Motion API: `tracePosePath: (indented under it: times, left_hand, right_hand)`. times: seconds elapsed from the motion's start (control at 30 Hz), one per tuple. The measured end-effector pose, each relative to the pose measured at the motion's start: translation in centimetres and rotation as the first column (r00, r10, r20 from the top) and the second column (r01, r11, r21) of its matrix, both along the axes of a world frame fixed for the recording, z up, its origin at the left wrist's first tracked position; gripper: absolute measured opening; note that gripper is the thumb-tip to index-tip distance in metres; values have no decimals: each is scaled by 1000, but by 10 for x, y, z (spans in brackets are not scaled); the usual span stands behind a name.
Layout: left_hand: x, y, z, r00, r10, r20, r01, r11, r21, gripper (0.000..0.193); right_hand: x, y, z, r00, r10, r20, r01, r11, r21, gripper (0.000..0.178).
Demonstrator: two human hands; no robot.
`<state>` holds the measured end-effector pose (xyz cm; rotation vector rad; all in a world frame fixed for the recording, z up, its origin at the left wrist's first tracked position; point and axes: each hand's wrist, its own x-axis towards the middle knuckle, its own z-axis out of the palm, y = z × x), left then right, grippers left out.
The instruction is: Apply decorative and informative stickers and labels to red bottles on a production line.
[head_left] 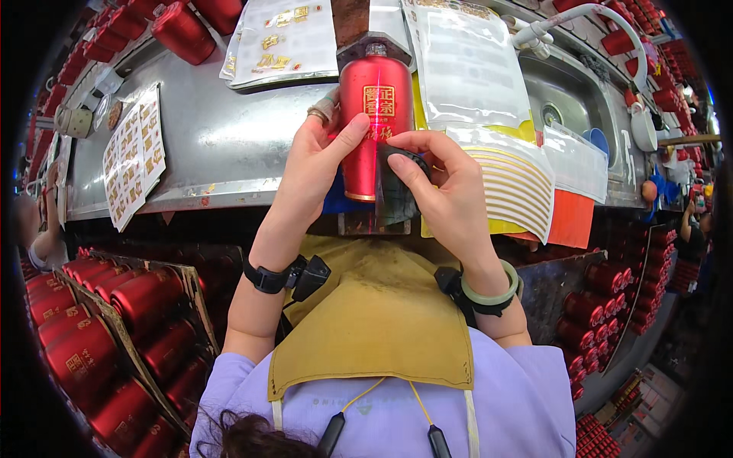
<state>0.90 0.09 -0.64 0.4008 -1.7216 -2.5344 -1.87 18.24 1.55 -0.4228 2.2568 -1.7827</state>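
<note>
Red bottle (pixel 376 101), seemingly lying, dark sheet (pixel 392 197) alongside

bright light from above glares off the steel counter (pixel 229 145) at left and the glossy plastic sheets (pixel 473 80) at far right, streaks the red bottle (pixel 372 111), and leaves deep shadow under the counter's near edge, while fisheye distortion bends the softer outer scene into a black rim.

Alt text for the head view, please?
The left hand holds a red bottle while the right hand holds a dark piece at its lower right. Sheets lie on both sides, with a sink at right and other bottles lower left and right.
</note>
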Motion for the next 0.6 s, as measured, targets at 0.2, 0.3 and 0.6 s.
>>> tracePosePath:
  times: [0.2, 0.3, 0.6]
  left_hand:
    - [0, 2, 2, 1000, 5, -3, -5, 1000, 18, 50]
    - [1, 2, 1, 1000, 13, 0, -13, 1000, -2, 50]
    - [-1, -5, -3, 1000, -13, -7, 14, 999, 40, 62]
  right_hand:
    - [1, -2, 3, 996, -6, -92, 11, 998, 54, 15]
    - [3, -5, 5, 989, -10, -151, 23, 996, 84, 15]
    - [-4, 0, 0, 997, 2, -72, -8, 997, -72, 13]
